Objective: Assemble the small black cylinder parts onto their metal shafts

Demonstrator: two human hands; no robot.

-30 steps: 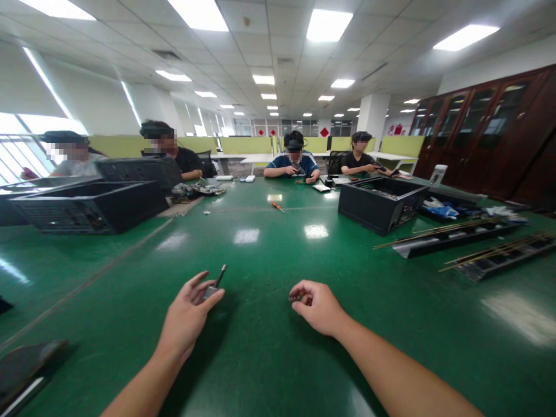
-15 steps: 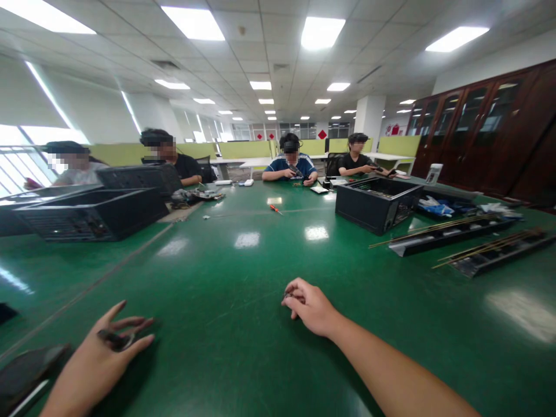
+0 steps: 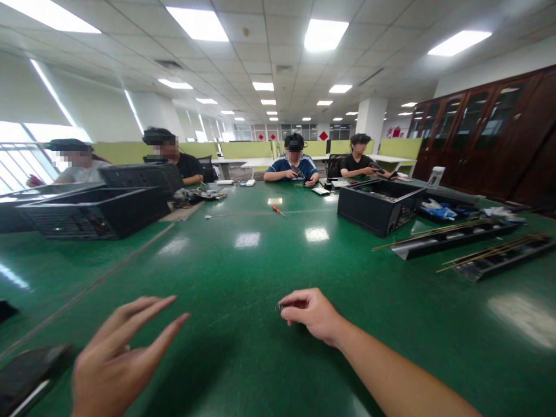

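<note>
Okay, from the left edge: dark flat object (image 3: 32, 373) low on the green tabletop (image 3: 243, 278), cut off by the frame, can't ID it. Black computer case (image 3: 93, 214) beyond it, insides mostly hidden behind its own walls.

Left hand (image 3: 115, 362) next: fingers and thumb spread wide, no item visible between them. Back of the hand faces the camera and it's slightly blurred, so can't rule out something tucked in the palm.

Mid-table, well beyond both hands: orange-handled screwdriver (image 3: 276, 209), lying loose, nobody touching it.

Small dark piece (image 3: 280, 307) sits at the fingertips of the right hand (image 3: 317, 313), pinched between thumb and fingers. Mostly covered by them (metallic glint, maybe several bits, too small to tell).

Status, my read: pickup done on the right, piece gripped but not set down or joined to anything; left hand not on it, well apart.

Further right: second black case (image 3: 377, 205), inside only partly visible, then metal channels (image 3: 447, 236) with thin rods (image 3: 417, 234) across them. Nearer channel's contents too dark to sort out.
</note>
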